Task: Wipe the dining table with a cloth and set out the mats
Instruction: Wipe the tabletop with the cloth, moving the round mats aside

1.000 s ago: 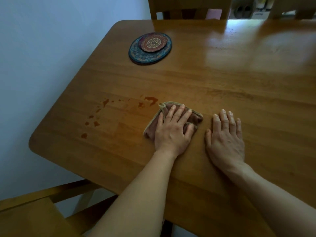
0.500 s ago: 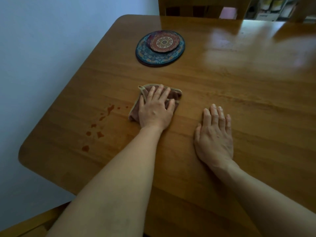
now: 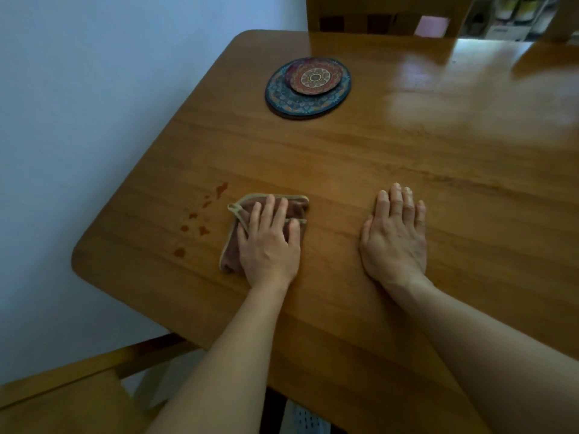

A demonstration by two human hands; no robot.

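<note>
My left hand [image 3: 269, 244] presses flat, fingers straight, on a folded brownish cloth [image 3: 294, 205] with a tan border, near the front left of the wooden dining table [image 3: 360, 151]. Just left of the cloth are several reddish-brown spill spots [image 3: 203, 228]. My right hand [image 3: 395, 236] rests flat on the bare wood to the right of the cloth, holding nothing. At the far left of the table lie the round patterned mats [image 3: 308, 100]: a small red one stacked on a larger dark blue one.
A pale wall runs along the table's left side. A wooden chair [image 3: 62, 399] stands at the near left corner, and another chair back [image 3: 376, 14] shows at the far end. Bright glare lies on the far right of the tabletop.
My left hand slid the cloth away and to the left over the nearer stains, then drew it back toward me. The spots by the cloth are gone. My right hand stayed flat.
</note>
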